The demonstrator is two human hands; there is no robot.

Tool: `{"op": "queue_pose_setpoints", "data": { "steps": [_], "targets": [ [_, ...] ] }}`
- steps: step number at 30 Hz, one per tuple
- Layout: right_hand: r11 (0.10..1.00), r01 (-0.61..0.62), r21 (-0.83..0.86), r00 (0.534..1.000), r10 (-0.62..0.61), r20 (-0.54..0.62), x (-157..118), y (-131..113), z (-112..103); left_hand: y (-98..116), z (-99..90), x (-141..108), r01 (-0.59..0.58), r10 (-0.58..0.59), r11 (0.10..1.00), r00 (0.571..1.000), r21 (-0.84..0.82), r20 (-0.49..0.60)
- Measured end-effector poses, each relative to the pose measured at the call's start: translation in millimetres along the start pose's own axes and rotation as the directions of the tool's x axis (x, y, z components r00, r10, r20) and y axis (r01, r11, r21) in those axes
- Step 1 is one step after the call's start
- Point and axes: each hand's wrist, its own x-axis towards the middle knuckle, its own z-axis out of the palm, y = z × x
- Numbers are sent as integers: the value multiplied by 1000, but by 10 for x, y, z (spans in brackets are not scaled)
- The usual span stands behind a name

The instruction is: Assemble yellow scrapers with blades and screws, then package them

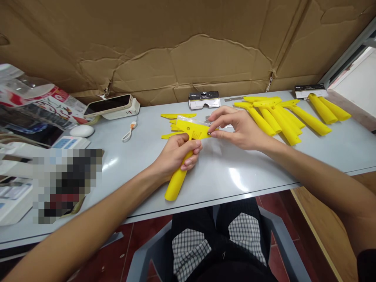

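My left hand (182,154) is wrapped round the neck of a yellow plastic tool (176,182), whose handle points down toward the table's front edge. The tool's wide head lies just above that hand. At the right end of the head, the thumb and fingers of my right hand (232,127) pinch near a small dark screw-like spot. Behind the held tool lie several flat yellow pieces (178,116). To the right of my right hand is a pile of yellow handled parts (274,115).
Black-and-white packages (204,100) stand at the back beside the cardboard (176,58). At the left are a phone on a white device (122,109), a white mouse (82,131), a looped strap (129,131), a large bottle (38,94) and white boxes. Two yellow handles (329,109) lie far right.
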Motion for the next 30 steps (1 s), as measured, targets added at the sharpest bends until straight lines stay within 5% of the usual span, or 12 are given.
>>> {"op": "queue_pose_setpoints", "data": {
  "steps": [19,30],
  "targets": [
    [1000,-23,7,1000,23,4,-9,-19,27,-5,2,-3,12,-13,1000,1000,28,6],
    [967,-219,129,976,216,37,6,-90,48,-33,-39,18,11,-11,1000,1000,2,7]
  ]
}}
